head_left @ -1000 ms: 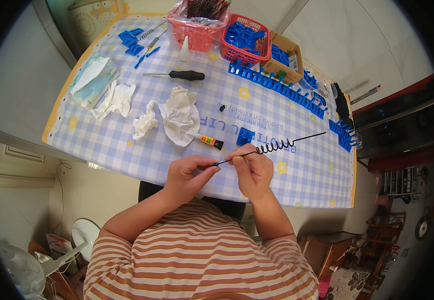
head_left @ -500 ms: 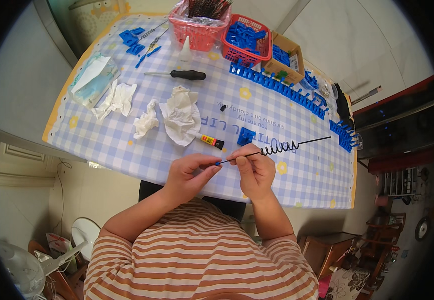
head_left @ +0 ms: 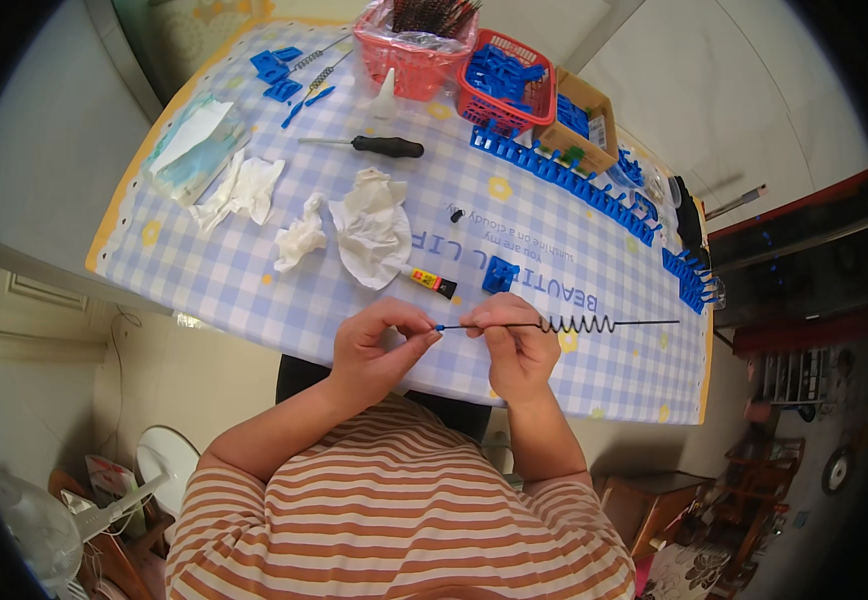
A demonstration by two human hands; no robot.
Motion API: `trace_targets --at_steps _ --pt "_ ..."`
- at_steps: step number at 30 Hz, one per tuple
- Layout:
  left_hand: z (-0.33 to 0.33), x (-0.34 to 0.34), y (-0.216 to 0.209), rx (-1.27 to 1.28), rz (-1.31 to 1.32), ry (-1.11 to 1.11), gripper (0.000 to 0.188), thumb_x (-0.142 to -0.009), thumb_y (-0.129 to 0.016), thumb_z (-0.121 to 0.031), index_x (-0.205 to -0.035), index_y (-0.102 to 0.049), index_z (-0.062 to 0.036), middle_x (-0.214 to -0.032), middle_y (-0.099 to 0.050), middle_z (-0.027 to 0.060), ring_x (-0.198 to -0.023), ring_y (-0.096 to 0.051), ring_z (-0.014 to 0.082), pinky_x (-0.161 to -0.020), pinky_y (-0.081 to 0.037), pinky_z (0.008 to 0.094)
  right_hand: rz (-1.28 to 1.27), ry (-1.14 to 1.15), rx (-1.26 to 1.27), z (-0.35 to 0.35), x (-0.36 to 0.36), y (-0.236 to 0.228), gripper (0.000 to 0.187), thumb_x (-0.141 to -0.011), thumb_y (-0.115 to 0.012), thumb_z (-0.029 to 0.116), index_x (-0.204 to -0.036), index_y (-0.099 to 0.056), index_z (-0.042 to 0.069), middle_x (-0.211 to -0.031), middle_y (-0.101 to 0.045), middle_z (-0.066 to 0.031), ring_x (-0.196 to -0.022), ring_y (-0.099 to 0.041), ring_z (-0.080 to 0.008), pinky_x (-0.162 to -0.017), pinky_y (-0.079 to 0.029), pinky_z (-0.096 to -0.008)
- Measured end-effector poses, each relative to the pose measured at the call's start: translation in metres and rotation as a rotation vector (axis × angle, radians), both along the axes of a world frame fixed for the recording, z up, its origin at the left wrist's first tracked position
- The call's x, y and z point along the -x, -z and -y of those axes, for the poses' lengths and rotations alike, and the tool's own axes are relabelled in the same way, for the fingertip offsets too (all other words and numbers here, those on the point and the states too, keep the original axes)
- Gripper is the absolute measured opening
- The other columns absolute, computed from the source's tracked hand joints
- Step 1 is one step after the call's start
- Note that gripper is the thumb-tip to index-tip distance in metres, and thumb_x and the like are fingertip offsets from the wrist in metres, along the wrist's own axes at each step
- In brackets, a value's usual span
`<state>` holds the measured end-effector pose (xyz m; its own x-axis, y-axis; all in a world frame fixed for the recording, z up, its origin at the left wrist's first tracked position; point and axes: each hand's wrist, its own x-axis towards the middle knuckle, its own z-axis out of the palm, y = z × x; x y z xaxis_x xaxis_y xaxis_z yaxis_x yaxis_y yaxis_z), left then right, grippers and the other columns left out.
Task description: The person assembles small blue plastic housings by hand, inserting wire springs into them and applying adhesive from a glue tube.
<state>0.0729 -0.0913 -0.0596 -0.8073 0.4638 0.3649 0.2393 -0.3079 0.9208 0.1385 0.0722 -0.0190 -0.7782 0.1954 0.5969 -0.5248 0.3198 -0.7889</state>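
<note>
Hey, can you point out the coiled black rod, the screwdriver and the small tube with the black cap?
coiled black rod (head_left: pixel 577 325): head view, on the middle of its coil
screwdriver (head_left: pixel 388 147): head view, on its black handle
small tube (head_left: pixel 432 281): head view, on its body

The left hand (head_left: pixel 379 345) pinches a blue tip (head_left: pixel 440 328), the right hand (head_left: pixel 520 350) a coiled black wire (head_left: pixel 579 325).

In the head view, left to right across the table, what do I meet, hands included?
Light-blue and white packet → small crumpled tissue → left hand → right hand → coil of the black rod → short blue toothed strip.
</note>
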Motion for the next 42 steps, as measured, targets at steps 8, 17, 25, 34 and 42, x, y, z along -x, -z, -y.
trace_targets --at_steps 8,17,25,34,42 --pt "0.007 0.0 -0.008 -0.11 0.211 0.126 0.008 -0.091 -0.058 -0.005 -0.088 -0.061 0.0008 -0.085 -0.064 0.0056 -0.071 -0.057 0.0112 -0.066 -0.046 0.0235 -0.034 -0.182 0.335 -0.011 0.003 0.004 0.016 -0.097 -0.05 0.012 -0.097 -0.056 -0.003 -0.093 -0.063 -0.0201 -0.07 -0.059 -0.0193 -0.064 -0.05 -0.0283" --pt "0.004 0.004 -0.003 0.006 0.08 0.131 0.015 -0.086 -0.064 -0.006 -0.073 -0.058 -0.0015 -0.07 -0.06 0.0046 -0.064 -0.055 0.0112 -0.06 -0.043 0.0242 -0.087 -0.105 0.51 -0.026 0.003 -0.002 0.019 -0.097 -0.05 0.017 -0.099 -0.054 -0.001 -0.093 -0.063 -0.0204 -0.068 -0.057 -0.019 -0.063 -0.048 -0.0288" --pt "0.003 0.004 -0.005 0.022 0.068 0.132 0.012 -0.081 -0.067 -0.001 -0.075 -0.057 -0.0022 -0.076 -0.061 0.0042 -0.07 -0.055 0.0114 -0.065 -0.044 0.0243 -0.088 -0.005 0.531 -0.034 -0.005 -0.011 0.015 -0.097 -0.049 0.016 -0.099 -0.053 0.002 -0.092 -0.063 -0.0174 -0.066 -0.055 -0.0175 -0.066 -0.047 -0.0322" --pt "0.0 0.002 -0.009 -0.025 0.134 0.149 0.015 -0.081 -0.067 0.002 -0.095 -0.061 -0.0008 -0.087 -0.065 0.0055 -0.079 -0.059 0.0101 -0.075 -0.047 0.024 -0.041 -0.056 0.573 -0.025 -0.014 -0.007 0.018 -0.097 -0.051 0.017 -0.101 -0.055 0.0 -0.097 -0.063 -0.0203 -0.07 -0.058 -0.0187 -0.067 -0.048 -0.0296" --pt "-0.009 -0.008 -0.031 -0.165 0.231 0.317 0.036 -0.081 -0.067 0.004 -0.113 -0.052 -0.0028 -0.098 -0.064 0.0076 -0.088 -0.06 0.0105 -0.081 -0.047 0.0252 0.03 -0.125 0.495 -0.006 -0.022 -0.003 0.017 -0.098 -0.049 0.014 -0.1 -0.055 -0.001 -0.097 -0.063 -0.0202 -0.071 -0.058 -0.0184 -0.069 -0.049 -0.0301"
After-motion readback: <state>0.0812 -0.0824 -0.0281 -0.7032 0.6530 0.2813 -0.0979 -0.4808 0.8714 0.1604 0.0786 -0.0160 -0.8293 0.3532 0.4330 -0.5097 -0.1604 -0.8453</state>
